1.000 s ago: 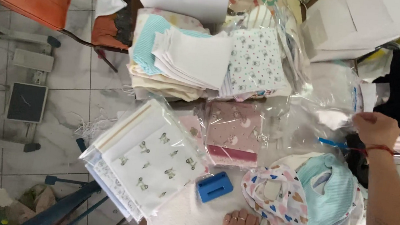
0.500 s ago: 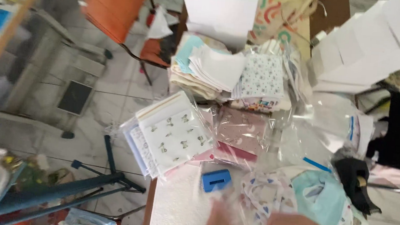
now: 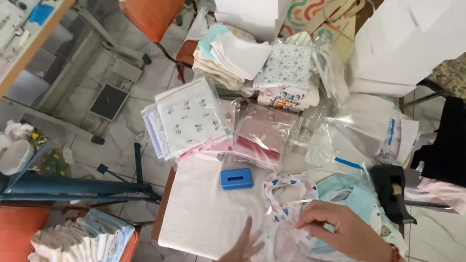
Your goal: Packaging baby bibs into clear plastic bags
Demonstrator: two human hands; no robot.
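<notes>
Head view: crinkly clear bag (image 3: 285,239), soft printed cloth (image 3: 286,194).

Clear plastic bag (image 3: 290,248) under right hand (image 3: 342,230): thin, glossy, crinkled film. Left hand (image 3: 236,258) on same film. Bibs (image 3: 345,197) inside: soft matt printed cloth. White sheet (image 3: 203,213) on bench: matt, finely textured, cloth or paper, cannot tell. Blue box (image 3: 237,178): smooth hard plastic. Tape dispenser (image 3: 390,187): black plastic, dull sheen. Folded fabric stack (image 3: 234,58): matt cotton-like cloth. Wrapped packs (image 3: 186,118): glossy film over printed cloth. Floor (image 3: 125,138): polished marble-look tile.
</notes>
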